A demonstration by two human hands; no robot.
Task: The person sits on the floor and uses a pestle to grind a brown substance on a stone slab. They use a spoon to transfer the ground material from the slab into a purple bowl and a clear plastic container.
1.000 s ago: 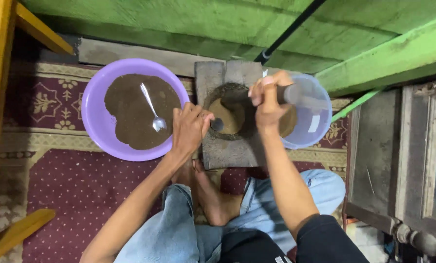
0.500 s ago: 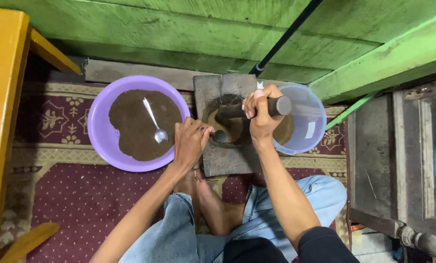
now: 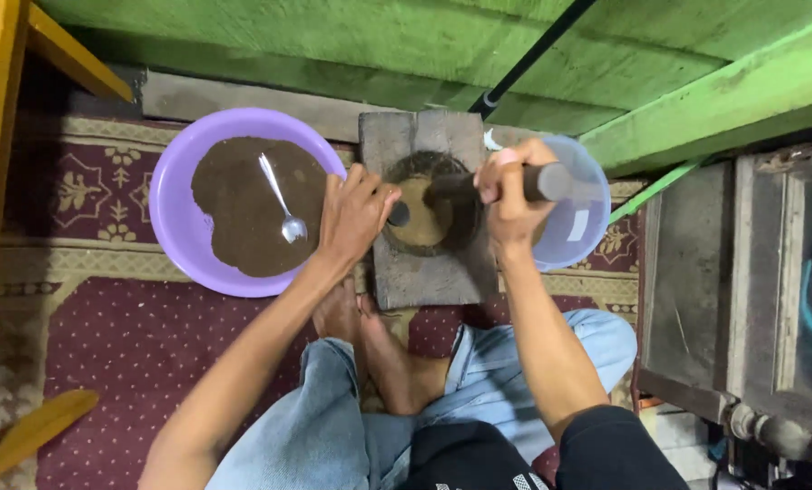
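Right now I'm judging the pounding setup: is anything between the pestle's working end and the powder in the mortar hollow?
Nothing visible blocks it. The right hand grips the dark pestle, which slants into the stone mortar. The left hand rests at the hollow's left rim, close beside the path, not across it.

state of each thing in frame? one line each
Left hand: resting at the mortar's rim.
Right hand: gripping the pestle.
Pestle: tilted, lower end in the mortar.
Mortar: holds tan powder.
Purple basin: partly filled with dark powder.
Spoon: lying on the powder.
Clear bowl: contents unclear.
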